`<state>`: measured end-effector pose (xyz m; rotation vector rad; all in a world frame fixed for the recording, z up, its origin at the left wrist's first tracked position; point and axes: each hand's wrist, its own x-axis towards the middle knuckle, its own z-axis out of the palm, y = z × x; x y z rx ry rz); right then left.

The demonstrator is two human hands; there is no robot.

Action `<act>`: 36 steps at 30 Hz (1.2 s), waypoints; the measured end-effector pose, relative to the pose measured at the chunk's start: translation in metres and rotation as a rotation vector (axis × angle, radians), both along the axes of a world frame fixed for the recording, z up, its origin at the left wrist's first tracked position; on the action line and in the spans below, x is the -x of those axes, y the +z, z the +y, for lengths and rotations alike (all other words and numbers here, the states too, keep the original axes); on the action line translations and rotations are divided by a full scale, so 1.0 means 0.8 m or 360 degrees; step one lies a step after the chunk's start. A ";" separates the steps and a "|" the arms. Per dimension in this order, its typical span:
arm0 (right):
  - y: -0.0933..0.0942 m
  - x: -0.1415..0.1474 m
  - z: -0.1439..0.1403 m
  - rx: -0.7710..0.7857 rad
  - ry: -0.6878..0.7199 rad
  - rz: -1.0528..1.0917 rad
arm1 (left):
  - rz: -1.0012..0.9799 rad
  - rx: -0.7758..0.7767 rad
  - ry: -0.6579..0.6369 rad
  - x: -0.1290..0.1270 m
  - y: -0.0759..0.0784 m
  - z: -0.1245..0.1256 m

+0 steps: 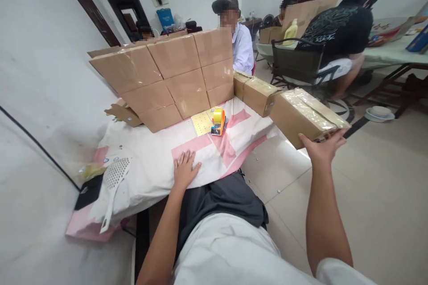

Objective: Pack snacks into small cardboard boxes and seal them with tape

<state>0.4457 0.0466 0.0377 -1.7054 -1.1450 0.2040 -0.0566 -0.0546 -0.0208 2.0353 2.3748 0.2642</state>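
Observation:
My left hand (185, 170) lies flat, fingers spread, on the white and pink table cover (150, 151) near the table's front edge. Out to the right, my right hand (323, 146) grips the near end of a taped cardboard box (292, 118), thumb on its side; some fingertips are hidden. This box sticks out past the table edge, above the floor, in line with other small boxes (256, 93). An orange tape dispenser (218, 122) with yellow tape stands beyond my left hand, beside yellow sheets with small dots (201, 124).
A wall of stacked cardboard boxes (182, 75) stands along the table's back. At left lie a white slotted ladle (116, 173) and a black flat object (88, 192). A person in a cap (243, 46) sits behind the boxes; another sits in a chair (297, 60) at right.

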 end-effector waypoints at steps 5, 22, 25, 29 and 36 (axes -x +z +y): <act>0.013 0.007 0.040 0.0246 -0.0058 -0.0200 | -0.0027 -0.0028 -0.0019 0.001 0.000 -0.001; -0.002 0.030 0.144 0.0340 0.0076 -0.0415 | 0.0029 -0.0125 -0.0026 0.002 -0.008 0.002; -0.005 0.042 0.169 0.0364 0.0106 -0.0454 | 0.0023 -0.0141 -0.0030 0.004 -0.011 0.003; -0.008 0.060 0.206 0.0348 0.0108 -0.0463 | 0.0000 -0.0151 -0.0032 0.005 -0.015 0.004; -0.014 0.096 0.274 0.0337 0.0126 -0.0506 | -0.0002 -0.0185 -0.0042 0.008 -0.023 0.006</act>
